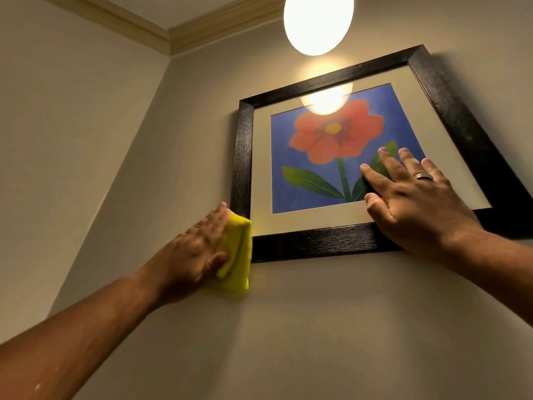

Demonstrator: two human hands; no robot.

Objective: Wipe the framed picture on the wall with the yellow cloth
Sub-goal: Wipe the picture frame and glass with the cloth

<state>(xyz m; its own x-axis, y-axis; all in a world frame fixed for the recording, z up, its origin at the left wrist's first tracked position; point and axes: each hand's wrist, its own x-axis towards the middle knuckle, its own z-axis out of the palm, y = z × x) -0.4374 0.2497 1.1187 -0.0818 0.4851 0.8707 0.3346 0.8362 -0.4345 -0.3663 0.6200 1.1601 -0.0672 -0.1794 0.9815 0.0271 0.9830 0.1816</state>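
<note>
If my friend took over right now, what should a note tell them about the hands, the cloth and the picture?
Left hand: presses the folded yellow cloth at the bottom left corner of the black wooden-framed flower picture.
Right hand: open, flat on the glass near the bottom right, steadying the picture.
Done: cannot tell how much is wiped.
Left: the glass and the other frame edges, by my guess.

A corner of the room was seen from below, where two plain beige walls [288, 327] met. The joint with the ceiling [202, 7] was trimmed by a cream moulded cornice [138, 27]. A round globe lamp [318, 21] was lit overhead, and the wall beneath it was brightened. The left-hand wall [72, 125] was crossed by slanting bands of shadow.
</note>
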